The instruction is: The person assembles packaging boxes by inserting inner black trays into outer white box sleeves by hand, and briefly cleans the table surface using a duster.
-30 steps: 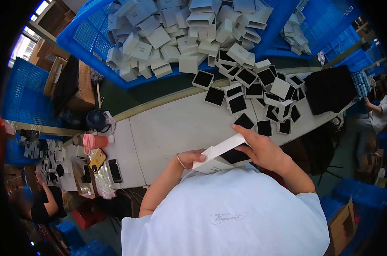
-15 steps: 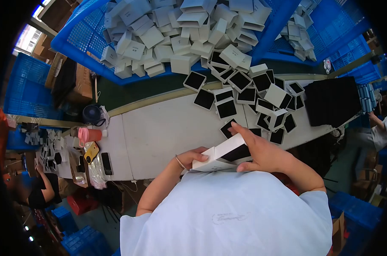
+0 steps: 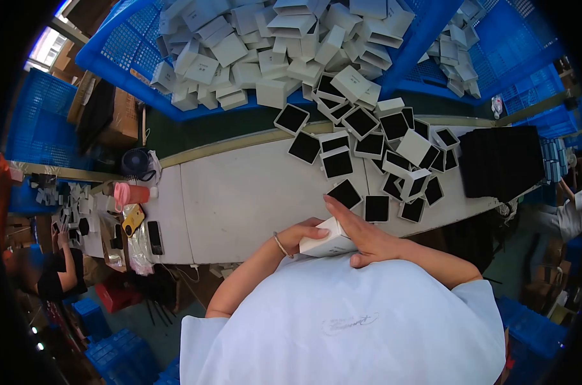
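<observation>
A small white box [image 3: 329,242] is held low in front of my chest, its black inner part no longer showing. My left hand [image 3: 303,236] is closed round its left end, with the thumb on top. My right hand [image 3: 362,235] lies against the box's right end, fingers extended and pressed together, thumb below. Just beyond my hands, open white trays with black inserts [image 3: 376,208] lie loosely piled on the white table [image 3: 239,199].
Blue crates [image 3: 127,70] full of white sleeves stand behind the table. A black cloth stack [image 3: 501,162] lies right. At left are a pink cup [image 3: 132,194], a yellow item [image 3: 133,219], a phone [image 3: 155,237] and a fan [image 3: 135,163]. Other people work at both sides.
My right hand has moved left toward my left hand, and the white box has become shorter as its tray part slid into the sleeve. The black insert is now out of sight.
</observation>
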A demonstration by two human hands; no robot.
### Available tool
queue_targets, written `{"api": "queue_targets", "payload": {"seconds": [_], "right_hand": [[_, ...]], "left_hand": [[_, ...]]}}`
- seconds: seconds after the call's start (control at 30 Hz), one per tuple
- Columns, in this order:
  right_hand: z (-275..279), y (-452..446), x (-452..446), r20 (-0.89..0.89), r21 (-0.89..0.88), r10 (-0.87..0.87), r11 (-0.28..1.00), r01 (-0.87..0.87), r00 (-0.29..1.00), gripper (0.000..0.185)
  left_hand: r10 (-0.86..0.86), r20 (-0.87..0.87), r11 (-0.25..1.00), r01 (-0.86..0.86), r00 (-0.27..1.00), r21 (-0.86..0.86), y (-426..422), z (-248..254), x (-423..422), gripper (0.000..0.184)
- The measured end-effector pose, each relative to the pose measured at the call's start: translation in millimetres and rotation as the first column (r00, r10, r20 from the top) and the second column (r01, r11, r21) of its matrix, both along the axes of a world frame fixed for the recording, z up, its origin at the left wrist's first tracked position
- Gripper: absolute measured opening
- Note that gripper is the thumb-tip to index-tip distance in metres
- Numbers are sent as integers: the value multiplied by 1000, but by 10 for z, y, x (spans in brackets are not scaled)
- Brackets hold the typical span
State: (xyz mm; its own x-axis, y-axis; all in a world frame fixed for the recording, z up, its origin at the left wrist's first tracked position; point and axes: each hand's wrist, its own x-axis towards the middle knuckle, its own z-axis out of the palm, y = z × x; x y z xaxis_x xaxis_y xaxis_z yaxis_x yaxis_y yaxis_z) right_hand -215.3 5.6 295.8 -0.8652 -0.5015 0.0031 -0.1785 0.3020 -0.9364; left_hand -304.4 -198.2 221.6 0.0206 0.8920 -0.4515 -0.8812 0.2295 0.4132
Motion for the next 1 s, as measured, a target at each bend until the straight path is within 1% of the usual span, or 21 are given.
{"api": "queue_targets", "payload": {"seconds": [0.07,0.1,0.27,0.33,0.37,0.4,0.47,0.5,0.53,0.57,0.6,0.63,0.67,0.73,0.77,0.83,0.87,0.9,0.93,0.97,1.0], "right_hand": [[-117,-117,-5,-182,-59,-76,996,67,980,95],[-115,-183,-8,-260,-47,-106,994,97,960,91],[-284,-200,-202,-322,6,-173,983,184,931,84],[-379,-199,-321,-23,-110,-82,991,79,996,78],[-427,-145,-464,95,-76,-77,994,84,993,69],[-594,-40,-614,118,34,-145,989,142,982,64],[-995,214,-951,-182,243,-426,854,460,886,55],[-1124,413,-1127,-253,282,-525,764,581,813,55],[-1267,613,-1317,-370,308,-561,678,668,740,56],[-1396,782,-1494,-509,314,-601,537,783,616,58],[-1310,914,-1679,-550,316,-620,467,826,560,62],[-1380,1075,-1899,-660,346,-556,371,862,504,75],[-1408,1207,-2114,-662,344,-555,372,862,504,75],[-1453,1406,-2465,-571,438,-627,314,842,530,94],[-1482,1499,-2597,-569,435,-628,317,843,530,94],[-1518,1633,-2783,-299,563,-687,433,704,662,108],[-1453,1619,-2792,-299,562,-686,435,703,663,108],[-1288,1563,-2744,-305,605,-683,399,689,664,111],[-1157,1491,-2687,-312,646,-678,362,672,666,114],[-1114,1404,-2594,-310,650,-676,362,668,668,114],[-1101,1287,-2432,-342,555,-660,433,710,669,115]], "left_hand": [[-23,-68,1000,24,997,8,-31,18,-50,76],[-2,-95,999,5,995,39,-52,137,-65,65],[69,23,998,-69,997,4,-114,85,-52,69],[180,-80,949,-195,980,-247,-350,34,-10,67],[326,-104,917,-341,940,-207,-576,-82,-18,66],[468,-118,862,-482,876,-161,-864,-257,-29,65],[701,-57,705,-703,711,-97,-1554,-592,11,64],[725,-67,669,-724,685,-165,-1821,-541,117,64],[746,-81,632,-740,661,-229,-2105,-497,265,65],[697,-148,613,-690,702,-385,-2500,-636,496,66],[567,-235,614,-596,789,-518,-2805,-704,724,70],[611,-156,588,-577,776,-568,-3202,-936,1017,70],[655,-76,562,-552,751,-616,-3509,-1148,1276,69],[675,-122,425,-519,728,-742,-3777,-1249,1596,67],[676,-126,421,-521,726,-742,-3990,-1466,1751,67],[848,-257,196,-726,463,-659,-4290,-1975,1898,51],[849,-257,195,-727,461,-659,-4205,-1990,1790,51],[728,-572,-128,-745,377,-654,-4032,-2029,1585,47],[493,-815,-425,-733,305,-531,-3805,-2033,1324,44],[396,-820,-326,-771,414,-547,-3531,-1941,998,41],[312,-804,-97,-825,506,-557,-3064,-1674,650,40]]}}
